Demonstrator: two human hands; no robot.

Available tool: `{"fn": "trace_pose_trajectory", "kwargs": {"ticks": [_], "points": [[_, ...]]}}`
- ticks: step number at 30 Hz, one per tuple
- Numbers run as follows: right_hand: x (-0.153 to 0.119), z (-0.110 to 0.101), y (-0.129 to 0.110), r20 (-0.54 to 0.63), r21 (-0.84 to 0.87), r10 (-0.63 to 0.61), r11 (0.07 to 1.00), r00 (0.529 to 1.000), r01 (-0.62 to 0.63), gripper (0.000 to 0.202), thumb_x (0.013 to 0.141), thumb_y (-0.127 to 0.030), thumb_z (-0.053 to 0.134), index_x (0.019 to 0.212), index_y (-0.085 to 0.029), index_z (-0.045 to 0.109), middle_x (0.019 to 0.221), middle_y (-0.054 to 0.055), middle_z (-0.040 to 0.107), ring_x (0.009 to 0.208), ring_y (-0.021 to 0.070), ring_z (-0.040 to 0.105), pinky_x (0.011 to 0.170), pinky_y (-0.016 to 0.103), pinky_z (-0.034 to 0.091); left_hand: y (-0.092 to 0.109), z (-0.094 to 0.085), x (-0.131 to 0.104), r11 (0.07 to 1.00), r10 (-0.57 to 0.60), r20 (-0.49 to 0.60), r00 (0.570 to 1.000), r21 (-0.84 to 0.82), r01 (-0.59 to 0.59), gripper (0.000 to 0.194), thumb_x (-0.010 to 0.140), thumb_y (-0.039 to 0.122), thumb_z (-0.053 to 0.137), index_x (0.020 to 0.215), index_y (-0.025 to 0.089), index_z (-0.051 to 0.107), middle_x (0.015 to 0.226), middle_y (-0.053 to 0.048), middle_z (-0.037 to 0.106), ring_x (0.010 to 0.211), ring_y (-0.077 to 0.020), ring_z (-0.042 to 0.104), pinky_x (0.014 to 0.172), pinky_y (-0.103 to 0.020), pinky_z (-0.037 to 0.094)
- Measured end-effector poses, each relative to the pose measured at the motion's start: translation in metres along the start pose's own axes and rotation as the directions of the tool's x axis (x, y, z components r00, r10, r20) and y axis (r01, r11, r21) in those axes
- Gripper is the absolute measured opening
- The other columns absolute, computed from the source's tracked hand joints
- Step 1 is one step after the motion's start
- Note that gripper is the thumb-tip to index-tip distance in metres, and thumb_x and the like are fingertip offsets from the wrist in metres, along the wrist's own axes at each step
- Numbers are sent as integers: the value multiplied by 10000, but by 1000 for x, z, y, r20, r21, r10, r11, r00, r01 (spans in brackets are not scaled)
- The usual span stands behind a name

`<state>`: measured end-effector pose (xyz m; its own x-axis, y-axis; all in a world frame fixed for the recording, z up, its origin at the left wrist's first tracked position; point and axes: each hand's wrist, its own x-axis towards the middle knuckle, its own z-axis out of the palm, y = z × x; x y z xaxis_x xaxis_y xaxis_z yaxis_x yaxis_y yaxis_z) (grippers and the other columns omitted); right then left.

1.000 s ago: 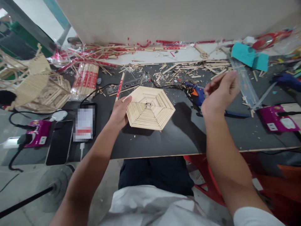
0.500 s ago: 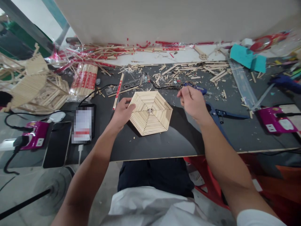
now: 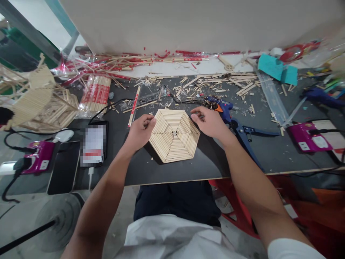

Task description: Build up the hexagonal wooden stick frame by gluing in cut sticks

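Note:
A hexagonal panel of pale wooden sticks [image 3: 175, 144] lies on the dark table, with a small hole at its centre. At its left edge is my left hand [image 3: 141, 131], fingers curled and thumb tip by the panel's upper left side. My right hand [image 3: 208, 122] hovers at the upper right edge, its fingers apart from the thumb and nothing visible between them. Just beyond it rests a blue and orange glue gun [image 3: 224, 108]. Blue-handled cutters [image 3: 244, 135] lie to the right.
Cut stick scraps [image 3: 231, 81] litter the table's back. Bundled red-wrapped sticks [image 3: 96, 94], a wooden stick structure [image 3: 40, 99], two phones [image 3: 64, 167] and a purple power strip [image 3: 40, 156] are left. Another purple strip [image 3: 309, 136] and a clear ruler-like strip [image 3: 273, 97] are right.
My right hand has come left and down from the glue gun to the panel's right edge, and its fingers have opened. The panel sits slightly lower in view.

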<state>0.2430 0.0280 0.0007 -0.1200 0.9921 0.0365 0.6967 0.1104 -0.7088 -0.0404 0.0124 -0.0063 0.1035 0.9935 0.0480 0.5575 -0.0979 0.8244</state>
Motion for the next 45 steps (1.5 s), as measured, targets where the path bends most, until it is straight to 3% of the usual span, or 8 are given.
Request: {"fn": "trace_pose_trajectory", "kwargs": {"ticks": [8,15,20,23,26,32,38,45], "points": [[-3,3,-1,253,8,39,999,967,-43,265,952,-430,593,1020,-190,684,823,62,727,725,200,650,674,341,469,17,-11,-10,870,-38,248,968,485,-90,367,990,458,512,1160,179,679,592,-2,614,602,-210,617,607,-302,384],[-6,1,-8,259,-36,34,999,965,-26,318,908,-430,655,1103,-179,654,791,30,670,695,170,587,683,330,449,20,-15,-13,881,66,268,961,437,-183,422,976,464,560,1257,161,645,1067,-94,699,871,-238,678,796,-376,527],[-18,-35,-5,601,3,-44,999,798,53,882,720,-594,820,1462,-243,498,1169,86,629,744,163,594,649,307,506,7,-36,-13,936,182,599,780,136,-323,1114,608,604,911,1539,215,439,1575,-173,377,1372,-369,510,1131,-484,471],[-31,-42,-7,699,-42,-95,984,709,174,1176,587,-496,919,1597,-320,343,1375,106,492,853,191,629,752,335,565,2,-43,-13,938,191,671,716,90,-334,1205,588,531,946,1600,256,353,1651,-159,266,1538,-403,293,1264,-543,296],[-37,-34,-10,665,-140,-57,970,745,199,1175,588,-394,907,1610,-321,330,1432,111,420,944,239,648,894,400,567,0,-42,-11,951,164,645,747,97,-292,1110,628,433,935,1579,270,387,1635,-144,300,1482,-376,383,1227,-529,362],[-23,-29,-4,563,-127,-55,980,825,152,1012,676,-416,857,1580,-303,417,1481,117,422,1070,295,633,959,425,551,0,-42,-5,958,132,506,852,155,-241,720,740,401,868,1388,248,592,1390,-98,584,935,-210,627,906,-413,574],[-17,-30,3,441,-110,-142,971,886,211,722,827,-434,768,1495,-252,563,1523,152,471,1358,375,514,1116,518,476,-4,-43,-3,923,178,363,914,261,-284,487,869,429,749,1295,204,678,1422,-114,569,1112,-258,635,1041,-453,521],[-21,-2,-12,342,-131,-328,911,880,391,652,934,-524,674,1482,-186,571,1596,170,460,1501,348,401,1245,556,337,-6,-40,-5,896,234,367,900,278,-346,576,863,534,750,1324,199,663,1461,-143,545,1310,-319,566,1154,-499,444]]}}
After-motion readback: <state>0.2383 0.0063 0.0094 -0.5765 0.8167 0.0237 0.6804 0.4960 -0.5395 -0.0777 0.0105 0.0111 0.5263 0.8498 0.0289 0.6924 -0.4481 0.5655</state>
